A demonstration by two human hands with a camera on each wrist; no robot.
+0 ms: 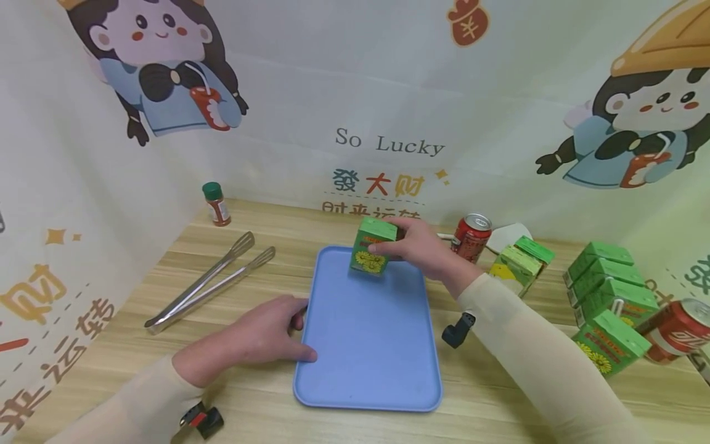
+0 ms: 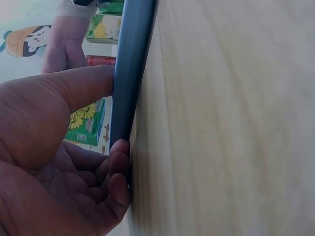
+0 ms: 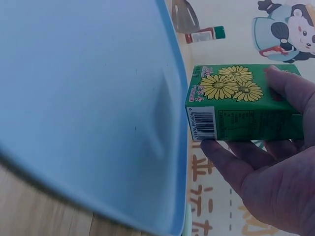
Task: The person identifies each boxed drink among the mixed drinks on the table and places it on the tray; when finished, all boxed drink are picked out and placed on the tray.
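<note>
Evidently I am at a placing step: I take the work in hand to be setting the green box (image 1: 368, 254) on the tray (image 1: 366, 351), and the next move, I judge, calls for a level lowering and a soft release. Nearest me is the tray's near end, on the table (image 1: 249, 394). My left hand (image 1: 261, 333) holds the left edge, thumb over the rim and fingers curled in by the lower side, so the space between them is little more than the tray's thickness. Off to the right, a flowered box (image 1: 610, 345) stands in front of a row of boxes (image 1: 612, 280), with the near can (image 1: 678, 330) beside it. On the left lie the tongs (image 1: 206, 276), arms spread. Farther out, my right hand (image 1: 421, 246) pinches the green box over the tray's far end, thumb on the flowered face and fingers behind, parted by just the box's depth. It is roughly upright, slightly tilted; whether its base touches the tray I cannot tell. Beyond my right forearm stand a yellow box (image 1: 516, 268) and the far can (image 1: 471, 239); at far left, the jar (image 1: 217, 203) is near the curtain (image 1: 310, 92).
</note>
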